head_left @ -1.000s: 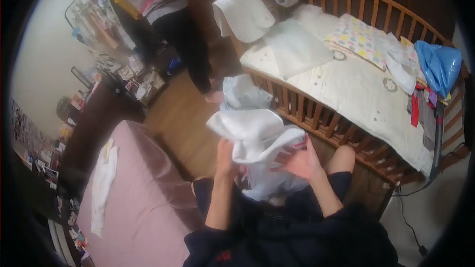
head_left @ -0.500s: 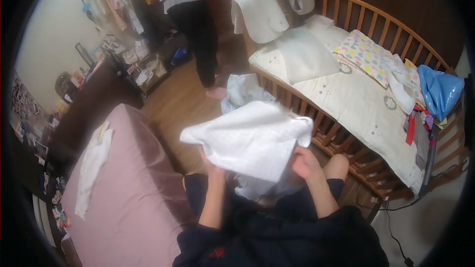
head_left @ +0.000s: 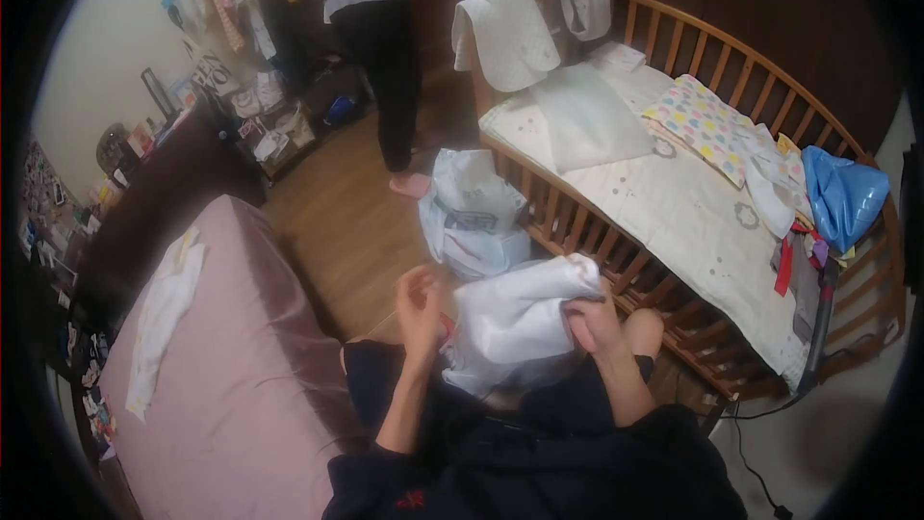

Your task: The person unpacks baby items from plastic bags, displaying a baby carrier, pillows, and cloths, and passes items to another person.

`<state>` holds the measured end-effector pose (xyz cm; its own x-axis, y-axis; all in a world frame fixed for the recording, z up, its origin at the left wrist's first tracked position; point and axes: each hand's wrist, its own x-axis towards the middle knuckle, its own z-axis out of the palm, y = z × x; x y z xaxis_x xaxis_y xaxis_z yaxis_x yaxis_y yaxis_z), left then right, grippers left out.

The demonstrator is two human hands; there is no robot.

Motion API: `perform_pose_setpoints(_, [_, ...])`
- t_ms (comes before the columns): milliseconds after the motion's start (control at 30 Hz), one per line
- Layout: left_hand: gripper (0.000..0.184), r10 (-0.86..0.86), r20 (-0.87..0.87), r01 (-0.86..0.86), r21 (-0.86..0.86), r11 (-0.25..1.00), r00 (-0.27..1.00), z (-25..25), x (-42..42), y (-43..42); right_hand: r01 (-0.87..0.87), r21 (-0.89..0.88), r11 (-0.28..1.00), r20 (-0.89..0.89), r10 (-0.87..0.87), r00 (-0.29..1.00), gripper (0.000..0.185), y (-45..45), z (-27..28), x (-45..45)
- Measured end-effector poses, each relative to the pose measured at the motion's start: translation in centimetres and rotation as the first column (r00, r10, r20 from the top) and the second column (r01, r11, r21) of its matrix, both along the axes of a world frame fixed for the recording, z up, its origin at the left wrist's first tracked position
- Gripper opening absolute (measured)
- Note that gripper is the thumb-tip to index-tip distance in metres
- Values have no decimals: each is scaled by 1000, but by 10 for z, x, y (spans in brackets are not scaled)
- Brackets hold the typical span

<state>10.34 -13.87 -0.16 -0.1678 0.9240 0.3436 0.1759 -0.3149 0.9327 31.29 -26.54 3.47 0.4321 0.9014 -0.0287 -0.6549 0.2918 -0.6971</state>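
A white cloth (head_left: 525, 303) hangs folded in front of me, bunched at its upper right end. My right hand (head_left: 595, 323) grips it at that end, the thumb pressed on the fabric. My left hand (head_left: 420, 303) is raised to the left of the cloth, apart from it, with the fingers loosely curled and holding nothing. Beneath the cloth, between my knees, lies a pale plastic bag (head_left: 481, 376), mostly covered. Another pale plastic bag (head_left: 472, 207) stands on the floor just beyond.
A wooden crib (head_left: 568, 197) with a patterned pillow (head_left: 701, 130) and a blue bag (head_left: 844, 195) is on the right. A pink-covered bed (head_left: 231, 327) bears a white garment (head_left: 166, 318) on the left. Another person (head_left: 385, 77) stands beyond, near hanging clothes.
The white cloth was spread between both hands; now it has dropped and folded toward the right. My left hand has let go of it and risen at the left.
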Motion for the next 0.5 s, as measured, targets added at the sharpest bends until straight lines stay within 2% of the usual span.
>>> perform_pose_setpoints(33, [22,-263,169,287,-137,948,950,36,8,-11,-4,-9,1000,-3,4,1000,45,2,0,-7])
perform_pose_setpoints(67, [18,-460,369,556,-216,803,808,67,15,-27,45,-33,998,205,-37,978,38,2,-1,-13])
perform_pose_setpoints(100, [13,-541,217,578,-181,796,813,88,27,-46,92,-38,995,409,-68,910,31,4,-1,-18])
perform_pose_setpoints(133, [13,-600,168,622,-152,768,782,96,39,-57,153,-10,988,659,-108,744,19,8,-3,-20])
perform_pose_setpoints(167, [15,-575,-27,569,-109,815,818,97,46,-63,146,-3,989,661,-108,742,19,6,-5,-25])
perform_pose_setpoints(200, [19,-512,-223,516,-43,855,829,98,53,-66,171,8,985,712,-126,691,30,0,-10,-28])
perform_pose_setpoints(233, [23,-490,-222,484,-82,871,843,97,59,-68,195,37,980,757,-154,634,43,1,-5,-32])
perform_pose_setpoints(267, [21,-491,-247,493,-59,868,835,94,62,-68,65,16,998,717,-57,695,58,-9,10,-31])
perform_pose_setpoints(300, [20,-494,-272,504,-39,863,826,89,62,-68,-45,-11,999,773,37,634,59,-6,-3,-21])
perform_pose_setpoints(333, [20,-481,-277,498,-10,867,832,87,58,-66,-107,-16,994,696,88,713,54,-5,7,-23])
perform_pose_setpoints(367, [20,-540,-215,535,-87,840,814,83,56,-66,-168,-23,986,612,146,777,51,-6,17,-25])
perform_pose_setpoints(400, [19,-595,-144,574,-165,802,791,79,54,-65,-122,-52,991,690,124,713,47,-4,18,-26])
perform_pose_setpoints(467, [21,-570,-138,560,-107,822,810,55,54,-59,-33,-58,998,843,66,534,38,-3,12,-27])
perform_pose_setpoints(500, [24,-549,-134,545,-64,836,825,48,53,-57,-37,-56,998,845,67,530,38,1,11,-27])
